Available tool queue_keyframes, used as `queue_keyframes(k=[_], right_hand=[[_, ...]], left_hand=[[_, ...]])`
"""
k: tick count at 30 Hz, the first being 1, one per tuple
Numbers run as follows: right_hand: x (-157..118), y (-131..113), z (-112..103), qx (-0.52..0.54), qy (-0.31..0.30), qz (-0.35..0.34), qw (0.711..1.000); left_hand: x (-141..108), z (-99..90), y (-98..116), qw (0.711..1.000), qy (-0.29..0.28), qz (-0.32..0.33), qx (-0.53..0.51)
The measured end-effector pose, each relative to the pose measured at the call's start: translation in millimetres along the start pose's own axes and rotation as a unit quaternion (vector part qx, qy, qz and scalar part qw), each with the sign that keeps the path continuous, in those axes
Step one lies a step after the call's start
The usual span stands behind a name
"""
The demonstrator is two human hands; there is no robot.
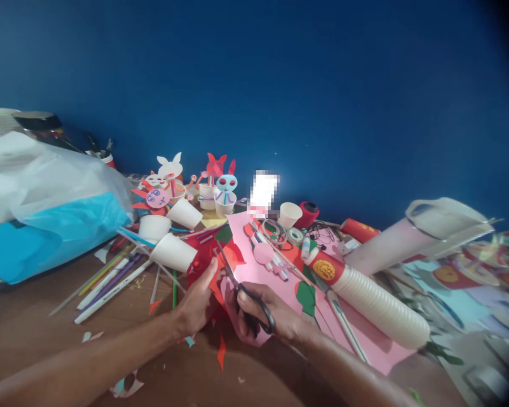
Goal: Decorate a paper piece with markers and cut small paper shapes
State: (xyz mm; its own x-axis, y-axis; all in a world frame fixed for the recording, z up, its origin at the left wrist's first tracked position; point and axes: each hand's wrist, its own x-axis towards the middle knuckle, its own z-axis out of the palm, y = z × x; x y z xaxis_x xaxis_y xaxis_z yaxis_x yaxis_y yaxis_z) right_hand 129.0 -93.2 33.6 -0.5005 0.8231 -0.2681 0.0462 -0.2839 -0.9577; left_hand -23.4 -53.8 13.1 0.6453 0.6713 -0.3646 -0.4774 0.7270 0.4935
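Observation:
My left hand (195, 305) pinches a piece of red paper (203, 263), its fingers partly hidden behind the sheet. My right hand (267, 314) grips black-handled scissors (248, 299), whose steel blades reach up to the edge of the red paper. A crumpled bit of pink paper (233, 308) shows between my hands. Beneath and beyond them lies a large pink paper sheet (275, 282) with scraps of green and red paper on it. A long stack of white paper cups (377, 299) lies on the sheet's right side.
Paper-cup craft figures (224, 195) and white cups (173, 251) stand on the wooden table (29, 333), with coloured sticks and paper scraps nearby. A plastic bag over blue paper (38, 226) sits at left, a white jug (424, 232) at right, against a blue wall (254, 79).

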Motion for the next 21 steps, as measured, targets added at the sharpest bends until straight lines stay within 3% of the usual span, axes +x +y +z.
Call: queue_keyframes(k=[8,12,14,18,20,21], right_hand=[[1.0,9.7,-11.3,-0.027,0.017,0.0,0.999],[-2.0,8.8,-18.2,-0.027,0.034,0.001,0.999],[-3.3,7.5,-21.3,-0.027,0.051,-0.012,0.998],[-6.8,1.6,-28.1,-0.028,0.065,-0.039,0.997],[-9.5,-3.8,-32.6,-0.033,0.094,-0.068,0.993],[-11.1,-7.0,-35.1,-0.035,0.115,-0.088,0.989]], left_hand=[[1.2,1.1,-1.4,1.0,0.006,0.015,0.024],[1.4,-1.4,2.5,0.991,0.092,0.041,0.086],[0.2,-3.8,10.6,0.981,0.124,0.058,0.14],[-10.1,-5.2,39.2,0.945,0.122,0.162,0.256],[-19.2,-4.1,53.9,0.937,0.118,0.172,0.279],[-24.1,-3.4,59.8,0.915,0.127,0.188,0.333]])
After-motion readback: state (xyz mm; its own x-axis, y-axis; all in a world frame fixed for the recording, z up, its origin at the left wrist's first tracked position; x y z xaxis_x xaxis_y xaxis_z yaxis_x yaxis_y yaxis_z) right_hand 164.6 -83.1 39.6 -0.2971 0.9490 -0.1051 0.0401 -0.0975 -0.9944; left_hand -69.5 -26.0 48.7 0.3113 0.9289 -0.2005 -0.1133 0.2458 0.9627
